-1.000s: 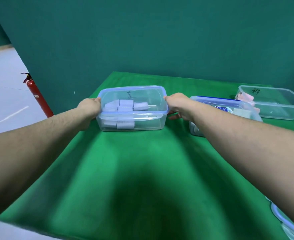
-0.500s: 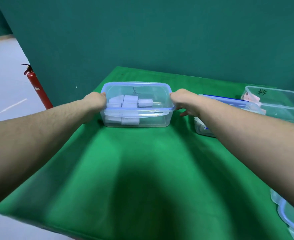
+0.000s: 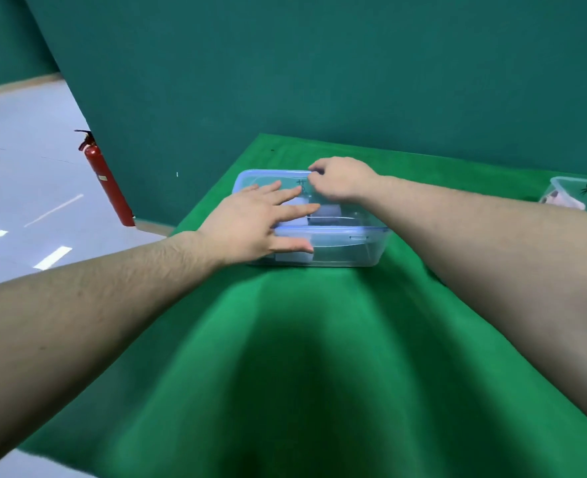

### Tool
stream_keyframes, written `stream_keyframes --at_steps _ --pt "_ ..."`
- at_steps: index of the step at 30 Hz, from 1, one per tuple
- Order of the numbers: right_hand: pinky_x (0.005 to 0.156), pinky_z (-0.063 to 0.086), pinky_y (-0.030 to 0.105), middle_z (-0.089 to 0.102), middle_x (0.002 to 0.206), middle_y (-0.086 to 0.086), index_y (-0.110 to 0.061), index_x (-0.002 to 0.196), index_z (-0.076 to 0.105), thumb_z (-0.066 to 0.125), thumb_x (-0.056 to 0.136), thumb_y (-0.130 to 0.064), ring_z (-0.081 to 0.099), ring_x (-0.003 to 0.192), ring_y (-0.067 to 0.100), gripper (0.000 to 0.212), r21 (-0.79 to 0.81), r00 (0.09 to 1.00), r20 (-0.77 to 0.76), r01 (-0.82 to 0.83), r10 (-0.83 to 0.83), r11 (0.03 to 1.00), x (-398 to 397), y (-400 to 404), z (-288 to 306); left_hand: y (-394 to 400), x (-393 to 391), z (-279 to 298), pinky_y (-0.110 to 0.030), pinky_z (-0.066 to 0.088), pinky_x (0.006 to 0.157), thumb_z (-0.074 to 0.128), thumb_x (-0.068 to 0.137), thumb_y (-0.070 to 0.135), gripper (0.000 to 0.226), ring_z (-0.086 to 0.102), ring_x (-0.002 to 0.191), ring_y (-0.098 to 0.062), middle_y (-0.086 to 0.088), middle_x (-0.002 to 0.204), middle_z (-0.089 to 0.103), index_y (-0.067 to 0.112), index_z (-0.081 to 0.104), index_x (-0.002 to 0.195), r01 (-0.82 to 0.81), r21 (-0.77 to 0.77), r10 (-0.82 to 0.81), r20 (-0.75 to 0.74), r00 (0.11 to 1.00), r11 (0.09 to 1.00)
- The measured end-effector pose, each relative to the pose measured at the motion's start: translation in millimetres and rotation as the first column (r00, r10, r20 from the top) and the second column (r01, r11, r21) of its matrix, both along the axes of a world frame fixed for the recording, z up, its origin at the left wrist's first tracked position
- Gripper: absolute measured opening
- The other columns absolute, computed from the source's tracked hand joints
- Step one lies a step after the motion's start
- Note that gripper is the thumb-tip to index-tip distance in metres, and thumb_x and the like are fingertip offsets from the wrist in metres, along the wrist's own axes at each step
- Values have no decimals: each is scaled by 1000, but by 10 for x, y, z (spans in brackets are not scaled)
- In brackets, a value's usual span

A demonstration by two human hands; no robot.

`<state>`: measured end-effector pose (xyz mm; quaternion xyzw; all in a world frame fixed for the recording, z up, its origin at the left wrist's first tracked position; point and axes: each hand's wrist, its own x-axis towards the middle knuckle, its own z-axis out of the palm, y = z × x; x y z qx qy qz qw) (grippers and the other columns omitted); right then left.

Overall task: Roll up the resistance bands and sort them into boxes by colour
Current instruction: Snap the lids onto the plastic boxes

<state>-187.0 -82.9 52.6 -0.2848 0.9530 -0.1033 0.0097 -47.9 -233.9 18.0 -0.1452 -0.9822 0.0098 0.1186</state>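
Both hands are on the lidded box: left hand [image 3: 250, 222] laid flat, fingers spread, pressing the lid [image 3: 350, 215] near its left end; right hand [image 3: 340, 179] curled at the far rim, fingertips apparently pinching the lid edge. The box [image 3: 347, 251] lies directly beneath the hands, long axis left to right across the tabletop [image 3: 302, 357], rolled pale bands [image 3: 328, 212] seen inside. A half second ago each hand gripped one end; the right-hand boxes were in fuller view
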Motion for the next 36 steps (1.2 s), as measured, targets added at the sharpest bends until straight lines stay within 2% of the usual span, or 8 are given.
stream_keyframes --at_steps 4,8,12,19,22,25,29,36 --pt "97 46 36 64 128 1 -23 120 63 32 100 -35 57 116 26 39 -5 999 -20 29 -30 1000 -111 -79 -78 -16 -43 -73 -46 39 110 15 88 78 75 48 133 -35 -4 149 47 38 47 143 33 -57 -37 -61 997 998" --pt "101 44 37 60 136 0 -23 129 59 29 101 -33 54 123 26 42 8 999 -12 34 -34 999 -73 -78 -73 -43 -33 -78 -45 39 111 17 88 78 73 46 136 -32 -1 151 45 40 44 144 39 -60 -43 -59 997 997" --pt "110 38 37 50 148 2 -20 143 49 33 102 -30 45 135 25 45 -46 1000 10 -25 26 999 41 39 -58 -112 -53 -3 -48 29 117 24 84 78 75 34 143 -33 1 156 36 39 39 147 107 -5 -106 33 994 994" --pt "115 28 27 32 159 4 -16 154 32 31 106 -28 32 145 22 50 -7 998 63 -28 28 1000 218 445 47 52 -89 152 -30 11 119 18 75 91 94 23 148 -23 1 161 25 36 32 150 141 57 -150 194 969 988" --pt "113 30 26 39 156 2 -17 151 38 38 103 -25 37 142 20 50 -97 999 43 -7 11 995 368 710 68 179 -43 260 -39 13 120 15 76 90 95 21 149 -21 3 161 25 35 28 153 156 -81 -140 173 975 984" --pt "111 33 27 50 148 1 -17 142 52 45 98 -19 43 137 18 45 -212 1000 3 -27 28 977 571 1109 90 590 84 326 -39 19 119 21 89 75 75 30 145 -21 2 157 34 33 40 148 224 -118 -212 100 972 967" --pt "105 34 25 65 128 2 -15 120 69 50 92 -11 53 123 19 34 -315 991 -132 -70 29 946 924 1820 128 1484 261 282 -42 49 94 39 94 48 46 59 113 -27 -5 128 59 19 64 120 383 -28 -384 -46 922 923" --pt "95 43 32 71 108 3 -17 103 73 53 87 -9 58 106 22 27 -352 989 -84 83 -120 932 1498 3212 -61 3133 667 -21 -27 43 82 61 91 18 18 52 83 -15 -5 107 65 12 65 107 266 439 -369 166 914 858"
